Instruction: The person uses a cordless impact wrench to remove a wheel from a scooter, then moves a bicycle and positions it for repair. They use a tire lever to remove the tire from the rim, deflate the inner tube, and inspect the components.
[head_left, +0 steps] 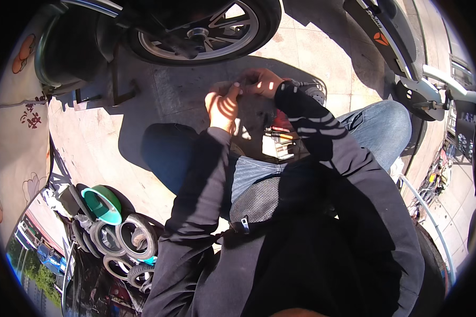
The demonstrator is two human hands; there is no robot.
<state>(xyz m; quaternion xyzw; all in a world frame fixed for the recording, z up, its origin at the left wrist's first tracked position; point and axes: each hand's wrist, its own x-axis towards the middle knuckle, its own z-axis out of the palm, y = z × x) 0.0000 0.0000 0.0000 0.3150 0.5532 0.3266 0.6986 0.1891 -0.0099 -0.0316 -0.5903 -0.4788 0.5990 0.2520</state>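
Together, curled hands near spoked metal wheel

Small pale lettering and an orange-red emblem stand on a long, dark scooter panel, well right of the right hand. Dark red characters, too blurred to read, mark a cream, patterned sheet well left of the left hand.

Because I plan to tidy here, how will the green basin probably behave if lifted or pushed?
The green basin is probably light for its size: its wall looks thin. It likely stays stiff, as its rim looks evenly round. Pushed, it may knock the tyres close beside it.
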